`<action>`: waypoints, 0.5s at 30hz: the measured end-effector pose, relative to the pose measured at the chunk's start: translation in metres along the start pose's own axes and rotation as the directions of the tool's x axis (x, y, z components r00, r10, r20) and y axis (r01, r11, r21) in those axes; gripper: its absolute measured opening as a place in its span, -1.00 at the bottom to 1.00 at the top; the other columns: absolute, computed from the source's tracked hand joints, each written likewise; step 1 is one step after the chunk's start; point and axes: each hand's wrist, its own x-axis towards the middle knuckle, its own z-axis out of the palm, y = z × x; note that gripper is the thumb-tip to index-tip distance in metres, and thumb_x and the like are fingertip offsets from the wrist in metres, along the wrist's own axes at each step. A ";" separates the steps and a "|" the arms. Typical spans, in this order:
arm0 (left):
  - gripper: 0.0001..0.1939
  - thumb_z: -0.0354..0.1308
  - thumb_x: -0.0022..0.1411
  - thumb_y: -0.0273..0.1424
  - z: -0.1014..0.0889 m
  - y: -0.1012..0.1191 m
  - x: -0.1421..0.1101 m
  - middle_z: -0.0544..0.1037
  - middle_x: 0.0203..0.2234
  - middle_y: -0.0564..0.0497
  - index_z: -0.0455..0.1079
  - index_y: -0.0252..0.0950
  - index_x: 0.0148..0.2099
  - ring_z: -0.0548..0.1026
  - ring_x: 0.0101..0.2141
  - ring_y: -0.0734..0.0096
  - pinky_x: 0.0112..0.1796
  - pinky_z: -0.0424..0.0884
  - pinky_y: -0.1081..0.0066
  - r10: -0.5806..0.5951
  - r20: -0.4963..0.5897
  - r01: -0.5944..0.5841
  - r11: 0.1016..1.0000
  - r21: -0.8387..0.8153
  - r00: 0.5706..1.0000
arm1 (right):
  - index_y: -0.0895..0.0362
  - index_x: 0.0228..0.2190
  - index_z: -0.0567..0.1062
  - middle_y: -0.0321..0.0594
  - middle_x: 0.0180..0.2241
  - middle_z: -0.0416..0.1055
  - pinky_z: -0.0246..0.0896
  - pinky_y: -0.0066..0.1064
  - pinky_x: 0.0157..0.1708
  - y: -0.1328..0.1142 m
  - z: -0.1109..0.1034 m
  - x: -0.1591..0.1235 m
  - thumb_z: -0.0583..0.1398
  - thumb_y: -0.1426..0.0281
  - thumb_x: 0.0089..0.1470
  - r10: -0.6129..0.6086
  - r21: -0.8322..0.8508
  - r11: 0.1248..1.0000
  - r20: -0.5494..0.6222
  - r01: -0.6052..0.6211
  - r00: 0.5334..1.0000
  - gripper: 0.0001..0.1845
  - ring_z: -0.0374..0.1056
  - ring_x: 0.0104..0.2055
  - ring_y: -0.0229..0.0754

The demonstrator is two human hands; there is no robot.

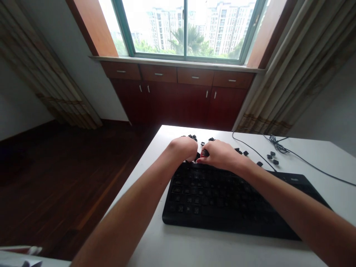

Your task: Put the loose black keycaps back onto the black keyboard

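Black keyboard (222, 200), loose keycaps (275, 161) beyond

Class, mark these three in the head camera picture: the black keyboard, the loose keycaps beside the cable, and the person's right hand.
Black keyboard (214, 198): head view, on the middle of the keys.
Loose keycaps (272, 157): head view, on the small group right of the hands.
Right hand (221, 155): head view, on the back of the hand.

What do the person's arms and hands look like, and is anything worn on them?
The left arm and right arm are bare, with no sleeves, watch or bracelet in view. The left hand and right hand wear no gloves and show no markings; rings cannot be told.
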 end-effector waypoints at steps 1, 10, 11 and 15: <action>-0.69 0.31 0.06 -0.45 0.000 -0.002 0.002 0.66 -0.32 -0.19 0.59 -0.41 -0.11 0.62 -0.32 0.13 -0.17 0.52 0.29 0.004 0.009 -0.004 1.000 -0.009 1.000 | 0.05 -0.46 0.60 -0.19 -0.43 0.56 0.01 -0.38 -0.52 -0.001 0.001 0.002 0.32 0.07 -0.01 0.018 -0.008 1.000 0.015 -0.018 1.000 -0.69 0.41 -0.41 -0.14; -0.81 0.36 0.00 -0.42 0.000 -0.016 0.016 0.67 -0.35 -0.17 0.58 -0.42 -0.29 0.61 -0.40 0.22 -0.27 0.54 0.35 0.079 -0.004 -0.079 0.995 -0.057 0.997 | 0.02 -0.38 0.62 -0.22 -0.37 0.58 0.06 -0.41 -0.51 0.004 0.002 0.009 0.35 0.06 -0.04 0.098 -0.041 0.994 0.048 -0.096 0.994 -0.70 0.44 -0.38 -0.15; -0.80 0.34 0.02 -0.41 0.000 -0.017 0.016 0.67 -0.36 -0.18 0.58 -0.43 -0.29 0.61 -0.40 0.22 -0.28 0.53 0.35 0.085 -0.019 -0.086 0.994 -0.061 0.996 | 0.02 -0.36 0.63 -0.21 -0.37 0.58 0.06 -0.41 -0.50 0.006 0.001 0.008 0.34 0.07 -0.02 0.101 -0.043 0.994 0.047 -0.099 0.994 -0.70 0.44 -0.37 -0.15; -0.76 0.27 0.09 -0.36 0.001 -0.018 0.017 0.66 -0.39 -0.19 0.59 -0.43 -0.24 0.60 -0.42 0.23 -0.30 0.52 0.35 0.098 -0.075 -0.103 0.992 -0.073 0.992 | 0.04 -0.36 0.63 -0.17 -0.37 0.58 0.09 -0.39 -0.48 0.010 0.000 0.004 0.28 0.06 0.06 0.108 -0.040 0.994 0.040 -0.106 0.993 -0.68 0.44 -0.37 -0.13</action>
